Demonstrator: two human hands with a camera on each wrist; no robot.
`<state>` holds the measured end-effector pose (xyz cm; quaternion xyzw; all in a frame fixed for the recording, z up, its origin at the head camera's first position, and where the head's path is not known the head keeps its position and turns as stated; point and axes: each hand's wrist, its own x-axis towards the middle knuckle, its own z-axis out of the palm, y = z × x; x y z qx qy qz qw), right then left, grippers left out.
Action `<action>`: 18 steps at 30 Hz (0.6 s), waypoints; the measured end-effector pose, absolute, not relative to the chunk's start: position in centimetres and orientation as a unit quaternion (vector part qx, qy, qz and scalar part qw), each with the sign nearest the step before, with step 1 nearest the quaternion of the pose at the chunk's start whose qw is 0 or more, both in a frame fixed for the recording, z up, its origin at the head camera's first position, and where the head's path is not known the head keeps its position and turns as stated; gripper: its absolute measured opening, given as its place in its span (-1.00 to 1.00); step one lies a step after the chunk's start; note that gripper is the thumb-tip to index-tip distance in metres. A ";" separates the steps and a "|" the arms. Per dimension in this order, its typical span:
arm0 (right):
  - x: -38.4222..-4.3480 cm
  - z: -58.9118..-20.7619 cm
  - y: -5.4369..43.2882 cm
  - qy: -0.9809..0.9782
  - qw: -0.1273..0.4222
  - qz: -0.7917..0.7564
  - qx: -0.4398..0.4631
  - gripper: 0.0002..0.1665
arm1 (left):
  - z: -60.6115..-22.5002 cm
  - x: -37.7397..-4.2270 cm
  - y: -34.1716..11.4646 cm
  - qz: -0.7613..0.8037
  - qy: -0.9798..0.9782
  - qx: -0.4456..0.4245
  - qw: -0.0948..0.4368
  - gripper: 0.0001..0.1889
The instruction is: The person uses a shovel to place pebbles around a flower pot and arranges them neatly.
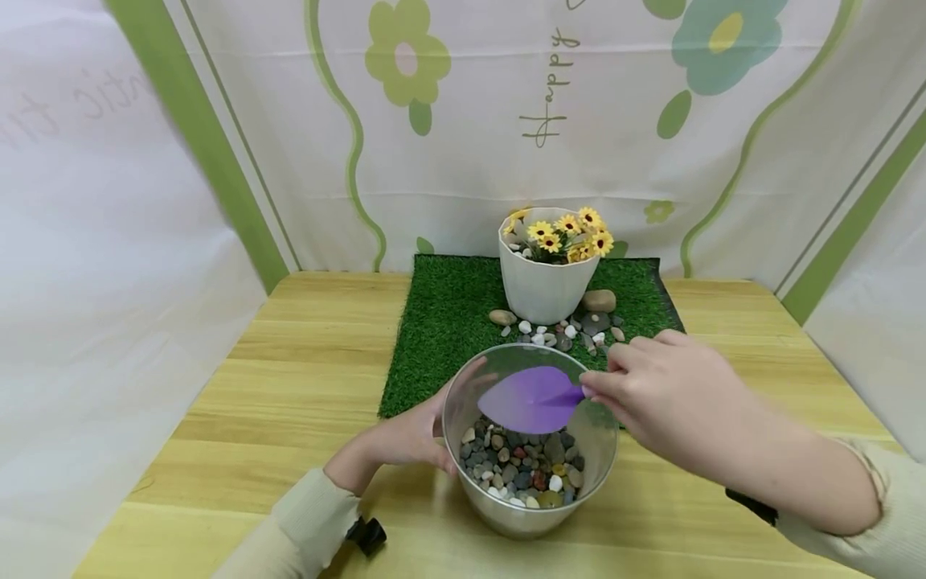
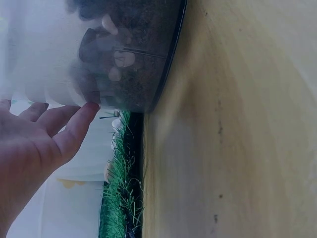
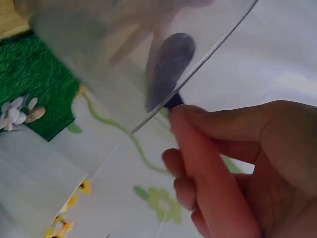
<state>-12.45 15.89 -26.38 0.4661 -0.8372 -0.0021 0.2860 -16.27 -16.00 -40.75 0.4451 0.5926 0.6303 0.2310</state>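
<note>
I log my right hand (image 1: 661,394) gripping the purple trowel (image 1: 528,402), left hand (image 1: 412,433) spread, unclenched, against the clear bucket (image 1: 517,521) — hard trowel knock could tip it.

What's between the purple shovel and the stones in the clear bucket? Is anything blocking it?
Nothing I can see: the shovel is at the open top of the bucket, and the stones lie below it, with no lid between.

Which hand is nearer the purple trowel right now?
Right. The right hand grips the purple trowel by its handle. The left hand is apart from it, touching the outside of the clear bucket on its left side.
</note>
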 end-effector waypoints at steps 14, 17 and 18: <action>-11.3 -27.6 12.5 -0.841 0.292 -0.141 0.433 -0.73 | -40.9 -16.3 -16.1 0.620 0.608 0.438 0.231 0.41; -11.7 -27.9 12.0 -0.828 0.318 -0.158 0.435 -0.63 | -40.9 -16.3 -16.1 0.621 0.606 0.442 0.229 0.41; -11.8 -28.0 11.8 -0.823 0.326 -0.166 0.435 -0.61 | -40.9 -16.3 -16.2 0.621 0.605 0.443 0.229 0.40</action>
